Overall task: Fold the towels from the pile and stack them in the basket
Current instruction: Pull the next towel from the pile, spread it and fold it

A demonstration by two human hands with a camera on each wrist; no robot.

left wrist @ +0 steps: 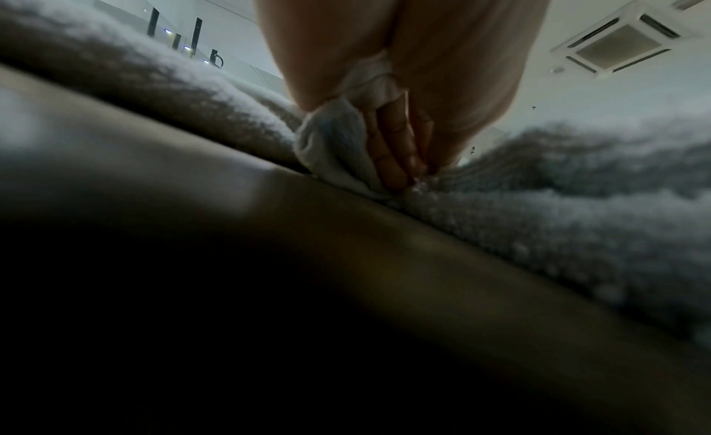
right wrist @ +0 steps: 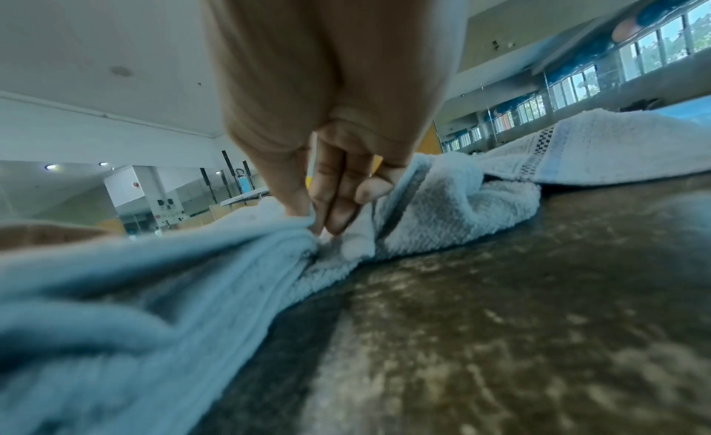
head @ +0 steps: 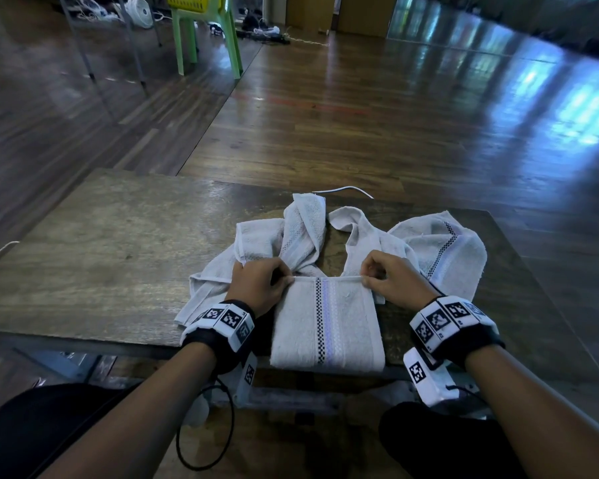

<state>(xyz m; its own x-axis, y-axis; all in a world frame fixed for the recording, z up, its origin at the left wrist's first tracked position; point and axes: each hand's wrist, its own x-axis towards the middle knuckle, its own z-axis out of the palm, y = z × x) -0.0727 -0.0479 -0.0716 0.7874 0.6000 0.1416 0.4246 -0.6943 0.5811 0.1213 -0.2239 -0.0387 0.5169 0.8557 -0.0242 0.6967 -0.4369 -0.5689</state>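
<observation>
A white towel with a checkered stripe lies folded at the near edge of the wooden table. My left hand pinches its far left corner, and my right hand pinches its far right corner. The left wrist view shows the left hand with towel cloth bunched between thumb and fingers. In the right wrist view the right hand nips the towel's edge. Behind the hands lies a pile of loose white towels. A yellow basket sits on a green chair far back left.
The green plastic chair stands on the wooden floor beyond the table, near metal stand legs. Thin white cords lie at the table's far edge and left edge. Bare tabletop spreads to the left of the towels.
</observation>
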